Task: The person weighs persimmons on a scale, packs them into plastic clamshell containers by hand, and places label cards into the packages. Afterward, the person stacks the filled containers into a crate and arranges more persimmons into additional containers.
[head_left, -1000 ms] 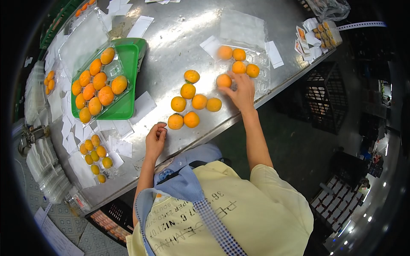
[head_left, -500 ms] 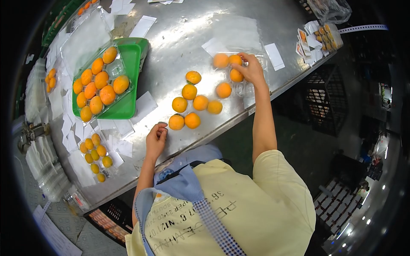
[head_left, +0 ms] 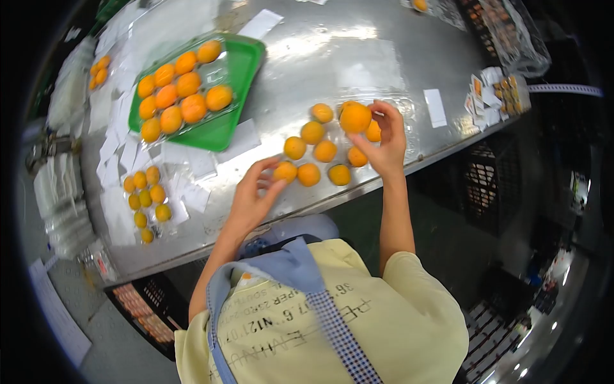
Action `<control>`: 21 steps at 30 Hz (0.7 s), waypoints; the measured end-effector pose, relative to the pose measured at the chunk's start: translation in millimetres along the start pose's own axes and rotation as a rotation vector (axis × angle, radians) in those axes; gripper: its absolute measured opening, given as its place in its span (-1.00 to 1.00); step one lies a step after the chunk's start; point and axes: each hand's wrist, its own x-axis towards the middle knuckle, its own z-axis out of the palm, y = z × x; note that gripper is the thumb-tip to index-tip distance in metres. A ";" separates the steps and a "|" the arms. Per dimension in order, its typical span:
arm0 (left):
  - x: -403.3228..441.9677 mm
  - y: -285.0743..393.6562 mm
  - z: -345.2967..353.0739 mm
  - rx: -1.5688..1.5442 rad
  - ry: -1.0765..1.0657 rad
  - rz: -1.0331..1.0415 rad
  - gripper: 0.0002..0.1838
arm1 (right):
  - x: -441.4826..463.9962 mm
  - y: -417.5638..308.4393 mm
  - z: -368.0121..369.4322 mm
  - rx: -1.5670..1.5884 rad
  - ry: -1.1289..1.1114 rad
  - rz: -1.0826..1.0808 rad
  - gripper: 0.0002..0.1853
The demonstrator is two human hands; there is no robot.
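My right hand (head_left: 388, 142) holds an orange (head_left: 355, 118) between thumb and fingers, raised above the clear plastic tray (head_left: 400, 118). Other oranges sit behind and below it, partly hidden by the hand. At the near left of the loose group, my left hand (head_left: 254, 197) has its thumb and fingertips around another orange (head_left: 285, 171), which appears to rest on the metal table (head_left: 268, 221). Several loose oranges (head_left: 325, 151) lie between my two hands.
To the left, a filled clear pack of oranges (head_left: 188, 84) leans on a green tray (head_left: 231, 121). A smaller pack of fruit (head_left: 146, 199) lies nearer me among white paper slips (head_left: 196, 197). Labels and a small pack (head_left: 510, 93) are at the right edge, above a black crate (head_left: 489, 185).
My right hand has lifted an orange from the tray area. My left hand has moved from the bare tabletop to the near-left orange and closed around it. The whole view has shifted.
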 end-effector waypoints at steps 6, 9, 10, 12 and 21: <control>-7.5 65.1 -2.8 -0.531 0.007 0.187 -0.37 | -26.9 -52.2 54.2 0.107 -0.289 -0.250 -0.32; -14.6 50.9 -9.0 -0.645 0.035 0.281 -0.42 | -25.7 -69.1 67.7 0.254 -0.350 -0.182 -0.32; -19.2 49.3 -12.1 -0.651 0.053 0.306 -0.43 | -25.2 -77.9 70.9 0.390 -0.339 -0.063 -0.33; -26.2 45.6 -15.0 -0.657 0.090 0.356 -0.45 | -21.2 -85.7 74.2 0.458 -0.361 0.034 -0.37; -43.1 33.9 -20.2 -0.658 0.111 0.352 -0.48 | -27.1 -103.7 104.3 0.025 -0.423 0.059 -0.82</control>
